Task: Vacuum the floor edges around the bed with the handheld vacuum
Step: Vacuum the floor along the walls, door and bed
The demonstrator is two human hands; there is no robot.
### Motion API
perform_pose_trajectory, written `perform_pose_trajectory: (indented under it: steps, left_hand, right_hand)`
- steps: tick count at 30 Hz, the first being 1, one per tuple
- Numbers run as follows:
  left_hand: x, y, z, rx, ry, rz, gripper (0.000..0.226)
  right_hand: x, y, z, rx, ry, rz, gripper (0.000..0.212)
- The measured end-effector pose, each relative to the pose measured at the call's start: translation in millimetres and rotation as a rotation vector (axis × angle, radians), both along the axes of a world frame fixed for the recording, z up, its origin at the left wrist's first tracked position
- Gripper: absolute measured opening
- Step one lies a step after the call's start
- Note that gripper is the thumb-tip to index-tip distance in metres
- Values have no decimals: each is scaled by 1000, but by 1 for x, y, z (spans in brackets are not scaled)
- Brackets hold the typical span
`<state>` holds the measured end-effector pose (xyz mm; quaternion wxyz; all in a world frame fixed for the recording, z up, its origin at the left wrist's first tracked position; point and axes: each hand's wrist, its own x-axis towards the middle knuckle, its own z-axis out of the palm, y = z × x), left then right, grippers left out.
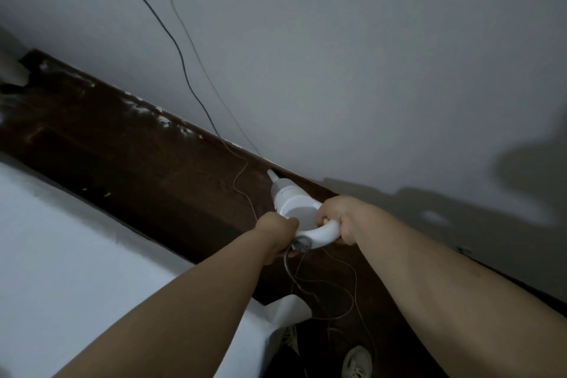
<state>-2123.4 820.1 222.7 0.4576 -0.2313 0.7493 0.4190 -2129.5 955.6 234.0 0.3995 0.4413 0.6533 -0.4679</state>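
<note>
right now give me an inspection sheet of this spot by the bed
surface: dark floor strip between bed and wall, pale flecks along its wall edge
job's things: white handheld vacuum, nozzle at the floor-wall joint
clutter: white shoe on the floor
hands: left hand grips the handle's rear end; right hand grips the loop handle
cables: thin cords down the wall, loose loops on the floor
surroundings: white bed, grey wall

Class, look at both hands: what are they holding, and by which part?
Both hold the white vacuum: right hand grips its loop handle, left hand grips the handle's rear end by the cord.
</note>
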Motion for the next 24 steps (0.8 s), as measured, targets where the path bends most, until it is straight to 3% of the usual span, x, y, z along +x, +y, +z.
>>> perform_pose_trajectory:
  steps: [7, 14, 18, 24]
  left_hand:
    - [46, 61, 8, 16, 3, -58, 39]
    - [106, 135, 10, 37, -17, -97, 41]
    - [134, 171, 17, 74, -63, -99, 43]
    - [162, 205, 28, 136, -84, -120, 46]
  right_hand:
    - [52, 63, 6, 12, 1, -44, 42]
    - [122, 141, 12, -7, -10, -124, 29]
    - [155, 177, 13, 7, -33, -157, 36]
    - [187, 211, 20, 15, -4, -200, 16]
